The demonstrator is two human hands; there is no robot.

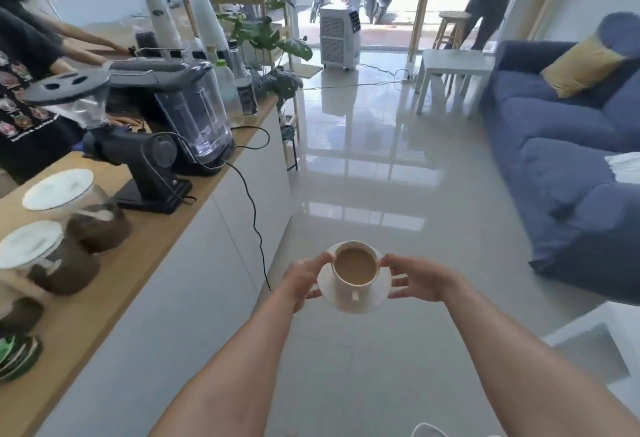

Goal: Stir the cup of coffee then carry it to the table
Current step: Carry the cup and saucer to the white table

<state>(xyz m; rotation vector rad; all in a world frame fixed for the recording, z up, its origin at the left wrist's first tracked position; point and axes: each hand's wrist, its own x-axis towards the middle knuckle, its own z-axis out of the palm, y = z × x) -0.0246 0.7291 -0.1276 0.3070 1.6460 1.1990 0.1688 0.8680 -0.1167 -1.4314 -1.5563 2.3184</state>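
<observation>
Item: 1 white cup (354, 267) of milky coffee, seated on a white saucer (353, 301) and held out over the tiled floor, to the right of the wooden counter (114, 256). Left hand (304, 280) and right hand (415, 280) each closed on a saucer edge, thumbs beside the cup rim — no spoon seen. Step judged: carrying, stirring apparently done. A white side table (453, 67) stood well beyond the cup, near the blue sofa (554, 145) — the next move called for level, steady transport.
</observation>
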